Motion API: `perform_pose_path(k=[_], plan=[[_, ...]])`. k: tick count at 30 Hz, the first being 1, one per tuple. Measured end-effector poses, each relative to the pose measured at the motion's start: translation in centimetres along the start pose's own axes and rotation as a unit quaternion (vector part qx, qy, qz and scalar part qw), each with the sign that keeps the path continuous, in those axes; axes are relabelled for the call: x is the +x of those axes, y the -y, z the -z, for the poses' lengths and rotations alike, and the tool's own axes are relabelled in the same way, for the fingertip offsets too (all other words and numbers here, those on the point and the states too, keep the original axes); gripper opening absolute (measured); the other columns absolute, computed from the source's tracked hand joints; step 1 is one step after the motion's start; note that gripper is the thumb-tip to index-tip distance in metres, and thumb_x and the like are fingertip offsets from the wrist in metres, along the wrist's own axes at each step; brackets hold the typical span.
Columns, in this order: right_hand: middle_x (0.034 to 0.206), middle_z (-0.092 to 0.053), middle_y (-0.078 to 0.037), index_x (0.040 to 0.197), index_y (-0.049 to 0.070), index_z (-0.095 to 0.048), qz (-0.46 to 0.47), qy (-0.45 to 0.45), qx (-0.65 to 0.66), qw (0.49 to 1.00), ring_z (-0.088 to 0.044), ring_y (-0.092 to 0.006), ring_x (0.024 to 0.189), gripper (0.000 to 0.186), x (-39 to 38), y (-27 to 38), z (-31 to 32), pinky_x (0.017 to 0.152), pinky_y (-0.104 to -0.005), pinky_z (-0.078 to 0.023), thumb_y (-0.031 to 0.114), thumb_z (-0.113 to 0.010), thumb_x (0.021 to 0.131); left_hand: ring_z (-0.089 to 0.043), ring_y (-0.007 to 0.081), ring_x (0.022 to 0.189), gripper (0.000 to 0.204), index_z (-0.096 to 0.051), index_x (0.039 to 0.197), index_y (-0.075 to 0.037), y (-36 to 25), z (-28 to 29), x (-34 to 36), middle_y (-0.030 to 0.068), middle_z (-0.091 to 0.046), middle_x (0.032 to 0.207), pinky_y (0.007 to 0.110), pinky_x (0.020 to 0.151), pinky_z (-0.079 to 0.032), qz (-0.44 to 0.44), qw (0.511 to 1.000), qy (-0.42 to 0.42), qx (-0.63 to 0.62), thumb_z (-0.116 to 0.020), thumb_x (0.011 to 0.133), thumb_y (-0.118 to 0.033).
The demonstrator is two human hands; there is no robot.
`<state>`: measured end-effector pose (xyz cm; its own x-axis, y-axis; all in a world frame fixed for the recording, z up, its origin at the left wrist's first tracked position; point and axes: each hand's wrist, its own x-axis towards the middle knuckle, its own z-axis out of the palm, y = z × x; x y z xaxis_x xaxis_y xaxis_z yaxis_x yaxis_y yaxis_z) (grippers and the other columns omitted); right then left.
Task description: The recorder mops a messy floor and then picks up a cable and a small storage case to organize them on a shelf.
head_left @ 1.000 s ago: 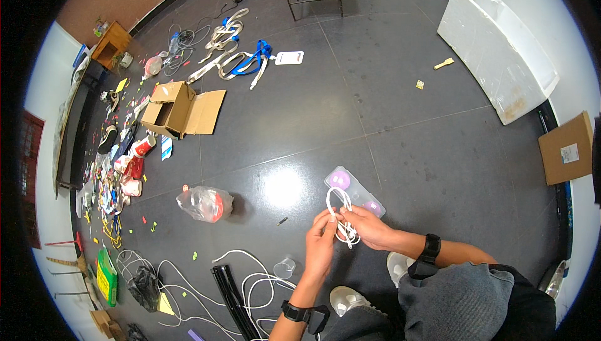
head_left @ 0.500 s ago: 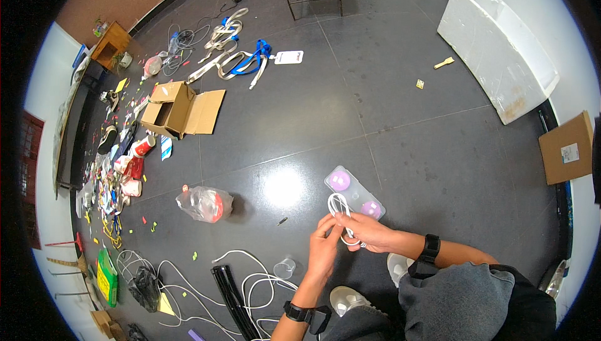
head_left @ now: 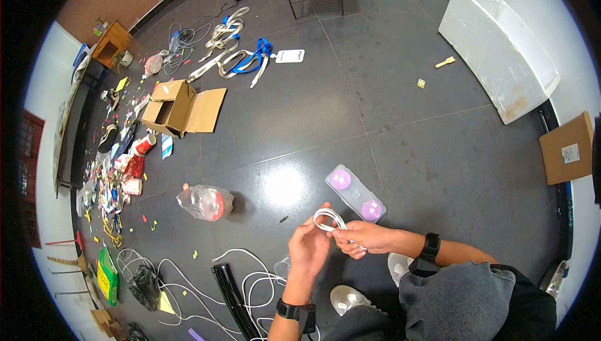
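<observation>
A small coil of white cable [head_left: 330, 217] is pinched between the thumb and fingers of my right hand [head_left: 366, 238]. Its rounded loop points up and left, beside the fingertips of my left hand [head_left: 308, 248]. That left hand is turned palm up, its fingers loosely stretched and apart, against or very near the coil. Just beyond the hands, a clear plastic case [head_left: 355, 193] with two purple round pieces lies on the floor. A clear cup [head_left: 283, 267] stands left of my left wrist, partly hidden by it.
Loose white cable [head_left: 250, 266] and a black bundle [head_left: 230, 294] lie at lower left. Farther off are a plastic bag [head_left: 205, 203], an open cardboard box [head_left: 172, 109] and scattered litter [head_left: 116, 175]. A white foam box [head_left: 494, 56] stands by the right wall.
My left hand has let go of the coil, opened and shifted left. The loop has tipped leftward in my right hand, which keeps hold of it.
</observation>
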<state>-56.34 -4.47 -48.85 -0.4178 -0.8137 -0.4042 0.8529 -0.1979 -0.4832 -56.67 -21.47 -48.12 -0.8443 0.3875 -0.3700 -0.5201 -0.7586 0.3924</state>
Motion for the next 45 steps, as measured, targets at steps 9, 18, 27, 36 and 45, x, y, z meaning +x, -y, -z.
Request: perform_pose_path(k=[9,18,27,36,45], plan=[[0.056,-0.031,0.005,0.066,0.012,-0.035,-0.003,-0.017,-0.137,0.99,-0.025,-0.0044,0.046,0.04,-0.7,0.7,0.4,0.042,-0.0212,-0.022,0.037,-0.036,0.097,-0.052,0.0088,0.078,0.008,-0.057,0.086,-0.004,-0.2,0.8,-0.1,0.0018,-0.058,0.081,0.023,0.074,-0.04,-0.009,0.974,-0.065,0.215,-0.055,0.088,-0.011],[0.059,-0.045,-0.001,0.08,0.0,-0.051,0.037,-0.036,-0.486,0.873,-0.043,-0.0102,0.054,0.037,-2.4,4.5,1.0,0.05,-0.0278,-0.037,0.034,-0.045,0.094,-0.049,0.0116,0.084,0.017,-0.057,0.094,-0.001,-2.5,1.5,-1.1,0.0022,-0.054,0.089,0.026,0.082,-0.037,0.094,0.942,0.027,0.322,-0.049,0.09,-0.015],[0.055,-0.029,0.007,0.069,0.011,-0.04,-0.015,0.066,-0.17,0.983,-0.025,-0.0021,0.045,0.037,-3.0,3.8,1.7,0.039,-0.0184,-0.023,0.035,-0.039,0.097,-0.048,0.0126,0.082,0.016,-0.056,0.076,-0.001,-2.2,1.3,-1.3,0.0055,-0.054,0.101,0.026,0.075,-0.039,0.029,0.884,0.124,0.45,-0.053,0.087,-0.013],[0.052,-0.029,0.008,0.064,0.014,-0.034,-0.032,0.044,0.104,0.993,-0.027,-0.0016,0.04,0.039,-2.6,2.8,2.1,0.035,-0.0165,-0.022,0.035,-0.034,0.098,-0.059,0.0219,0.065,0.01,-0.06,0.079,-0.005,-3.2,-1.4,-1.5,0.0056,-0.061,0.077,0.033,0.055,-0.047,-0.243,0.438,0.14,0.854,-0.064,0.078,-0.013],[0.052,-0.029,0.008,0.067,0.013,-0.035,-0.071,0.095,0.244,0.963,-0.025,-0.0005,0.04,0.037,-1.4,1.7,1.7,0.036,-0.0155,-0.023,0.032,-0.031,0.099,-0.059,0.0189,0.071,0.016,-0.06,0.087,-0.008,-4.4,-0.1,-1.3,0.0022,-0.059,0.081,0.03,0.056,-0.048,-0.336,0.35,0.124,0.866,-0.065,0.071,-0.009]])
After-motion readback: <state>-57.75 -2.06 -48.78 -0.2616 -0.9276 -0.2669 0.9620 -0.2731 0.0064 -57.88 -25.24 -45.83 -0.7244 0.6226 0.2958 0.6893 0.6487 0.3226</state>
